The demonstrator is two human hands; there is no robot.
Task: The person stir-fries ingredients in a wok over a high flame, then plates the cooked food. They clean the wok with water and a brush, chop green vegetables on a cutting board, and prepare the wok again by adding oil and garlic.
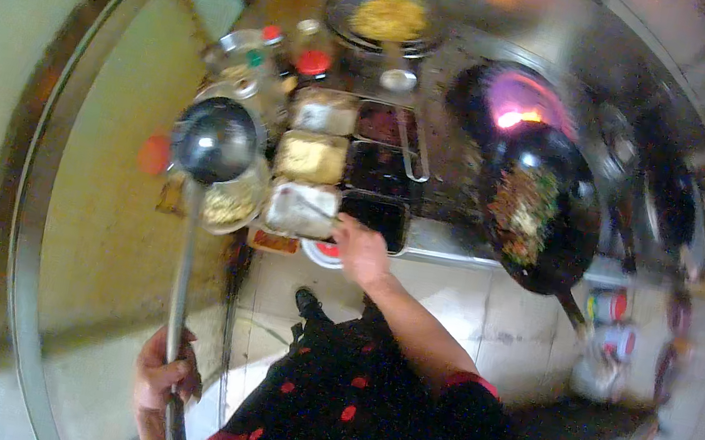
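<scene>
Two hands busy here. Left hand (160, 375) has its fingers wrapped tight round the long steel handle of a ladle (216, 139), whose bowl hangs over the seasoning station, just beside a tub of pale chopped stuff (230, 201). Right hand (359, 251) reaches into the grid of metal condiment trays (314, 159), fingers curled down at the near edge of the front white tray (303, 208); can't tell if it's pinching anything. Off to the right, well apart, a black wok (534, 216) full of a stir-fry sits tilted by a lit burner flame (514, 115). My worry: that wok is unattended over fire, so the food could scorch, and the long ladle could tip and spill.
</scene>
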